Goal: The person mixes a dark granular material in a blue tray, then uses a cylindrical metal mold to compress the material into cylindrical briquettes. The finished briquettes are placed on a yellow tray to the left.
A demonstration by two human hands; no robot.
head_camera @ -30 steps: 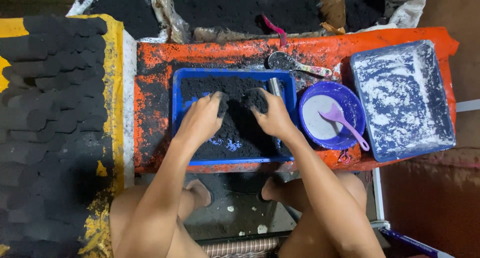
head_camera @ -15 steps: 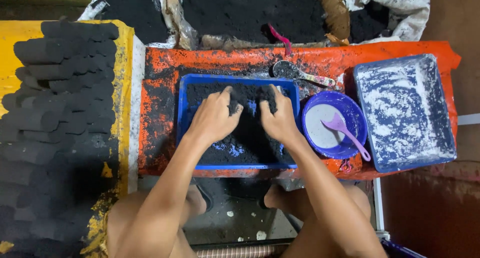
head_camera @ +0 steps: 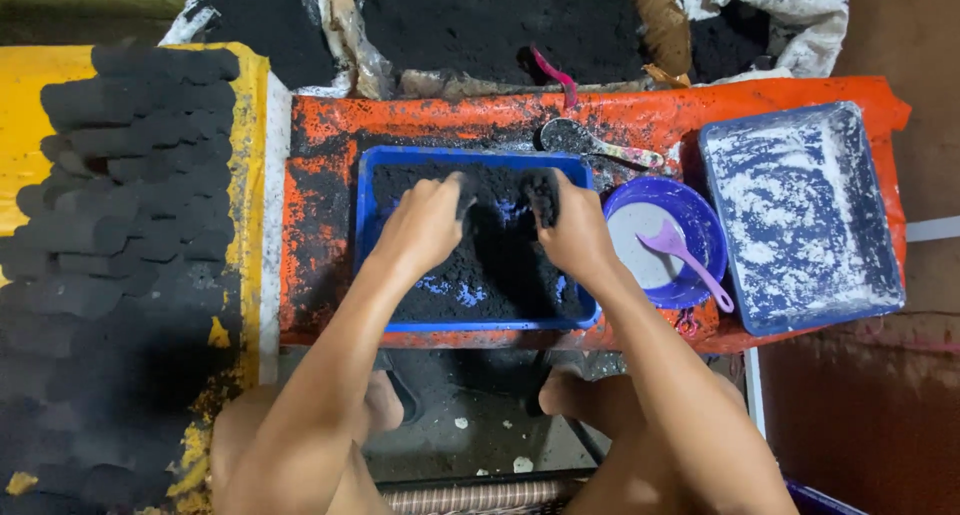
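Note:
A blue tray point(head_camera: 366, 237) full of black powder point(head_camera: 495, 260) lies on an orange sheet. My left hand point(head_camera: 422, 227) presses into the powder at the tray's upper left, fingers curled around a black clump. To its right, my right hand point(head_camera: 573, 233) is in the powder near the tray's upper right corner, also closed on a handful. Both sets of fingertips are blackened.
A purple bowl point(head_camera: 700, 243) with white paste and a lilac spoon point(head_camera: 683, 255) stands right of the tray. A blue tray dusted with white powder point(head_camera: 800, 215) sits far right. Rows of black briquettes point(head_camera: 120, 205) cover a yellow sheet left. Sacks of black powder point(head_camera: 470, 15) and a scoop point(head_camera: 590, 143) lie behind.
Both hands slid from the middle of the tray toward its far edge, gathering powder; the right hand moved to the upper right corner.

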